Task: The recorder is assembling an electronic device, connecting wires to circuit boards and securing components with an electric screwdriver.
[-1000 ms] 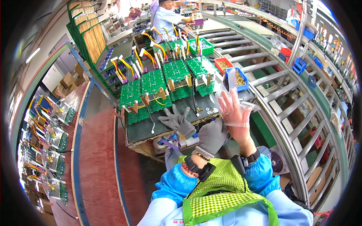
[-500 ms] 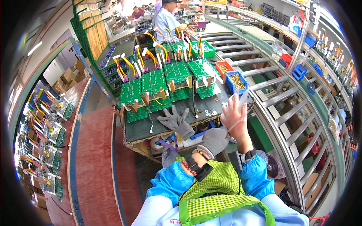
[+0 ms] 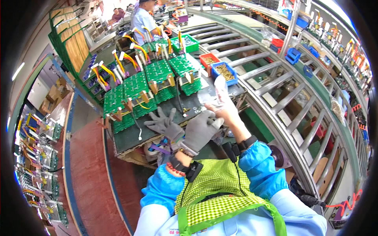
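My left hand (image 3: 200, 131), in a grey work glove, is closed at the base of my right hand's thumb. Its fingertips press against a thin clear plastic glove (image 3: 220, 83), though the pinch itself is partly hidden. Bare at the wrist, my right hand (image 3: 225, 108) points away from me with its fingers stretched out, and the whitish film covers the fingers. A second grey work glove (image 3: 164, 124) lies fingers spread on the table's near edge, just left of my left hand. Beyond it stand stacked green circuit boards (image 3: 134, 86) with yellow, orange and white wires.
A blue bin of brass-coloured small parts (image 3: 225, 72), a red bin (image 3: 208, 59) and a green bin (image 3: 186, 43) line the table's right side. A roller conveyor (image 3: 271, 86) runs alongside. Several washers (image 3: 199, 110) lie near my hands. A co-worker (image 3: 142, 21) stands at the far end.
My left hand has moved up from my right wrist to the thumb side. The right hand has tilted, no longer palm spread toward the bins. The whole view has shifted to the right.
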Demonstrator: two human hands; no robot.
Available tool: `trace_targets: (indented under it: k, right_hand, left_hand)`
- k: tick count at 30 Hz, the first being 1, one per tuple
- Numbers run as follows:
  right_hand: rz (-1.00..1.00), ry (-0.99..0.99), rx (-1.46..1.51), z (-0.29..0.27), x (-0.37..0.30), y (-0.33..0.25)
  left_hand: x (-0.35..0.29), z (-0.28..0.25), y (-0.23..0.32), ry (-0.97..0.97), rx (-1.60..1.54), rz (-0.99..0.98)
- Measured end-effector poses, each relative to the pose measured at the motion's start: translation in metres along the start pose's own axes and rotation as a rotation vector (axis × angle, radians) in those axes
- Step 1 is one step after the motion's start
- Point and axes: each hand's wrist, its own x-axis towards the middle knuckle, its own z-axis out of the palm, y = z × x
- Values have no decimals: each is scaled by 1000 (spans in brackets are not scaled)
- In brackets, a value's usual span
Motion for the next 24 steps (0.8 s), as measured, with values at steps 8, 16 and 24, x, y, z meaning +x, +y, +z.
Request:
trace_targets:
  k: [8, 16, 24]
  right_hand:
    - [-23, -47, -521, -13, -5, -27]
    - [-412, 29, -922, 14, -22, 12]
    - [-310, -321, -727, 8, -26, 3]
  left_hand:
    - [3, -10, -18, -52, 387, 206]
    - [11, -14, -27, -200, 148, 108]
    - [6, 4, -52, -292, 223, 128]
